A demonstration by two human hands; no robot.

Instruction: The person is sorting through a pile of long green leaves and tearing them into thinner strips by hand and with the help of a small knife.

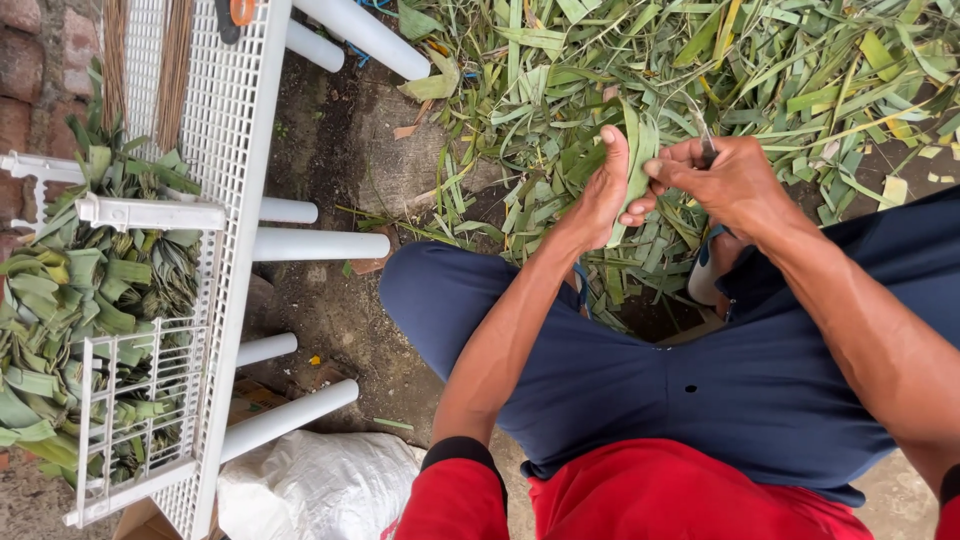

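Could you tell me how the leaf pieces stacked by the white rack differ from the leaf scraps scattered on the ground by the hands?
The stacked leaf pieces are folded and packed in a dense pile; the scattered leaf scraps lie loose, flat and criss-crossed. The stacked pieces sit beside the white rack; the scraps spread over bare ground beyond the left hand and right hand. Both are green strip-like leaves.

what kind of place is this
Likely an outdoor yard used for hand-cutting leaves: bare dirt ground, a heap of cut green leaf strips, and a white plastic rack beside stacked folded leaves and a brick wall.
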